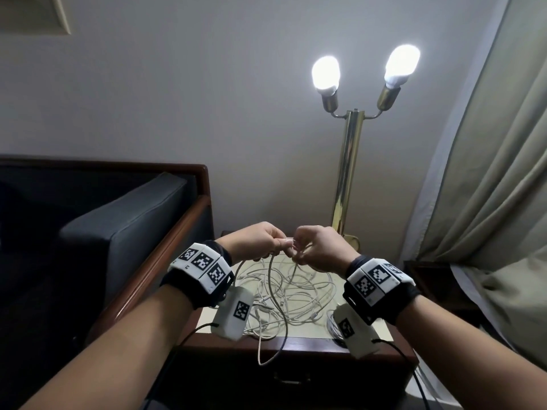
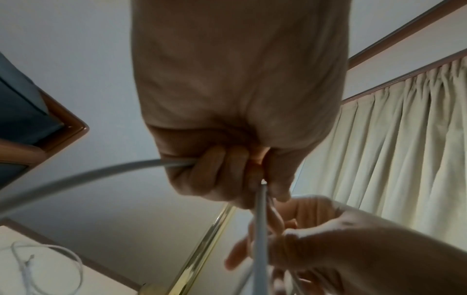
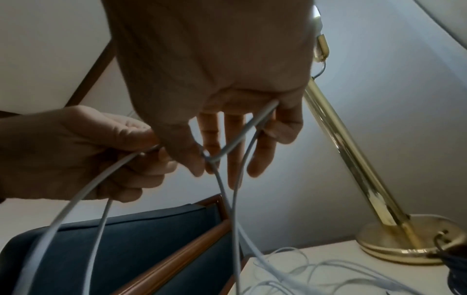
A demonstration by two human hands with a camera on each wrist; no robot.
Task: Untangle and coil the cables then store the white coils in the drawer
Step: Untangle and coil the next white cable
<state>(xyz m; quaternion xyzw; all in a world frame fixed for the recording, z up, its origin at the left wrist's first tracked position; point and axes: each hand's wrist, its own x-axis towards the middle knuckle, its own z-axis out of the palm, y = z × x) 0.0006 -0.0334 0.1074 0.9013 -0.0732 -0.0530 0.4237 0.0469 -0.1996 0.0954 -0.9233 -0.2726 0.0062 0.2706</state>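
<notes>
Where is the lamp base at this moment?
In the right wrist view the brass lamp base stands at the lower right on the table, behind the loose white cables.

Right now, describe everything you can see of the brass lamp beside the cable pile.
The brass lamp stands upright at the back right of the side table, against the wall. A shiny gold-coloured pole rises from a round, domed base that rests on the tabletop. At the top, two thin arms branch to brass sockets, each with a bare lit bulb. A dark cord enters the base. Neither hand touches it.
</notes>
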